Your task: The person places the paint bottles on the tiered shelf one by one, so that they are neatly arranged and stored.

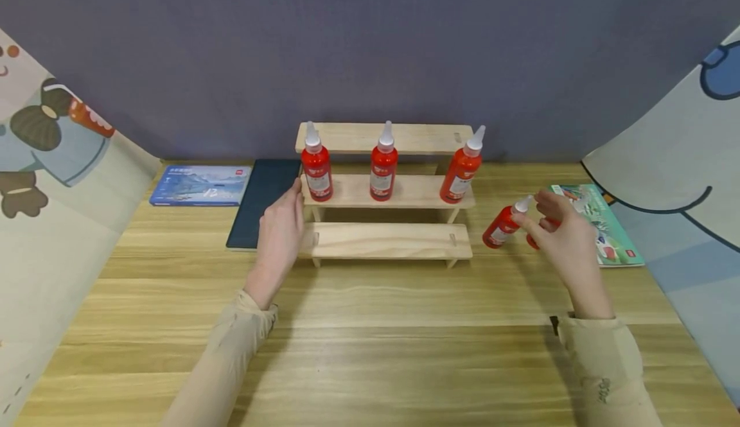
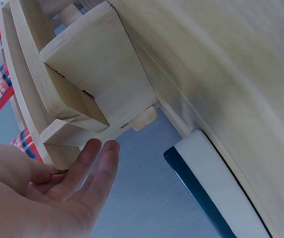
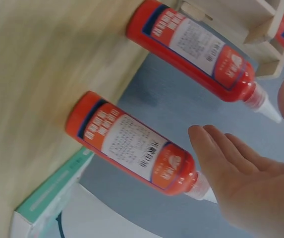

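Three red bottles with white pointed caps, a left one [image 1: 317, 173], a middle one [image 1: 383, 173] and a right one [image 1: 461, 173], stand on the middle step of a wooden three-step rack [image 1: 384, 241]. At the rack's left end my left hand [image 1: 280, 221] has its fingers extended against the wood. My right hand [image 1: 569, 237], thumb and fingers apart, is by the caps of two more red bottles on the table. One bottle [image 3: 196, 52] is nearer the rack; the other [image 3: 137, 144] is largely covered by my hand in the head view.
Left of the rack lie a dark flat book or box [image 1: 272, 196] and a blue box [image 1: 199, 185] with a landscape picture. A green illustrated book [image 1: 607, 228] lies at the right. A grey-blue partition [image 1: 370, 42] rises behind the rack.
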The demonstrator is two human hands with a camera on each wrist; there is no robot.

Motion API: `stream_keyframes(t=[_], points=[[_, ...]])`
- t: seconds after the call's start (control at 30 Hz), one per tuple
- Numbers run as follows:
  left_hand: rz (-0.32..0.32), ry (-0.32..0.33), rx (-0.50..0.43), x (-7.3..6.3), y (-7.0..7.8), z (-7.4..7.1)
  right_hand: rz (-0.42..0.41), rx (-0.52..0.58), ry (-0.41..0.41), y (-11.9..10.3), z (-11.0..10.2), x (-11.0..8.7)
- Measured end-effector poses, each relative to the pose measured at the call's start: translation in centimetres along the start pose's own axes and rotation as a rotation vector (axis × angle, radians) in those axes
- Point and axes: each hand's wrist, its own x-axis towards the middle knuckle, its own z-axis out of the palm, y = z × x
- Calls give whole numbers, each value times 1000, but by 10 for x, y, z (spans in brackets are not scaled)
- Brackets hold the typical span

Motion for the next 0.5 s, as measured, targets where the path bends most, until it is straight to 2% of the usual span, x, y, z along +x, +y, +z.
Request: stream_keyframes(t=[0.5], points=[[-6,-4,-10,0,-1,-1,10,84,-103,12,11,5]])
